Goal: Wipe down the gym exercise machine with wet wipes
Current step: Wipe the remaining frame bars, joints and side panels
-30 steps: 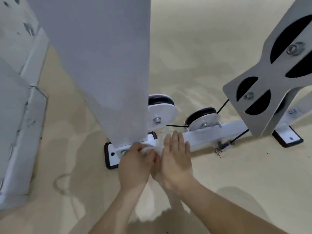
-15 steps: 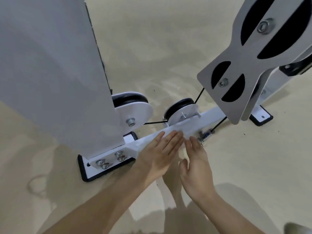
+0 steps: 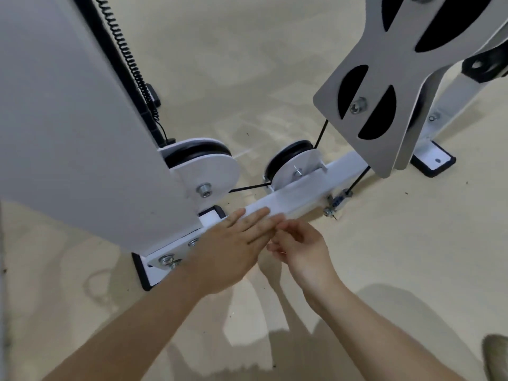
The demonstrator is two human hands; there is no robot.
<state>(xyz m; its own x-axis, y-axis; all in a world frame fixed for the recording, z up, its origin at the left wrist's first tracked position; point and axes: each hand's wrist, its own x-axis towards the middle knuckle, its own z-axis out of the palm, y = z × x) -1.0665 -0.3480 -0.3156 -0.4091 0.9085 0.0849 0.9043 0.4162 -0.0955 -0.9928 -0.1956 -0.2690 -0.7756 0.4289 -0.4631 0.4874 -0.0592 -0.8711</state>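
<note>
The gym machine's white base bar (image 3: pixel 343 166) runs low across the floor between a grey upright cover (image 3: pixel 68 119) and a grey pulley plate (image 3: pixel 384 86). A white wet wipe (image 3: pixel 291 196) lies draped over the bar. My left hand (image 3: pixel 231 248) presses flat on the wipe's left end with straight fingers. My right hand (image 3: pixel 302 248) is just beside it, fingers curled at the wipe's near edge, apparently pinching it.
Two black pulleys (image 3: pixel 209 171) (image 3: pixel 294 163) stand behind the bar, joined by a thin black cable (image 3: pixel 247 187). A coiled cord (image 3: pixel 129 56) runs down the cover. A black-rimmed foot plate (image 3: pixel 434 160) sits far right. The floor is beige.
Both hands moved from the bolted foot at the left onto the base bar. The right hand's fingers, straight half a second ago, are now curled. The view shifted closer and rightwards.
</note>
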